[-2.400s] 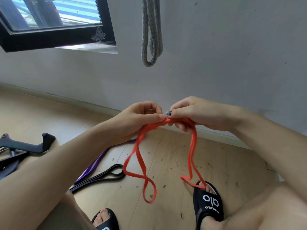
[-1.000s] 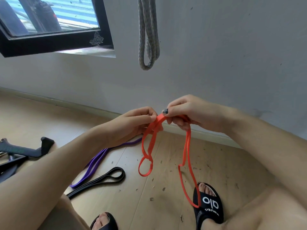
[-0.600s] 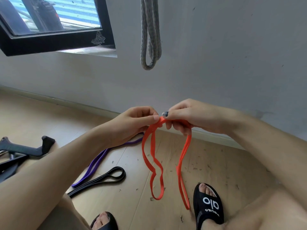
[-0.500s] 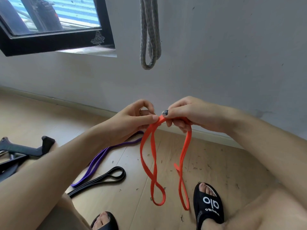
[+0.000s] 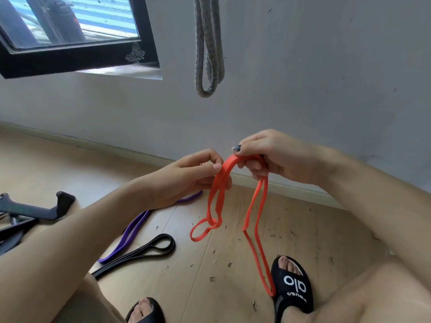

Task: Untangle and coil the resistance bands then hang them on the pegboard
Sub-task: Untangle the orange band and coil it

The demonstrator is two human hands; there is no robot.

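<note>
Wooden floor bears purple band, black band.

Orange band is being regathered: left loop is being drawn up shorter, right loop being let down toward the sandal.

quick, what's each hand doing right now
Left hand: pinches the orange band.
Right hand: grips the same band's top.

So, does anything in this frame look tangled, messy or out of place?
Yes. The orange band, pinched by both hands, is twisted into a small knot-like loop on its left strands. Small dark debris litters the wooden floor.
</note>
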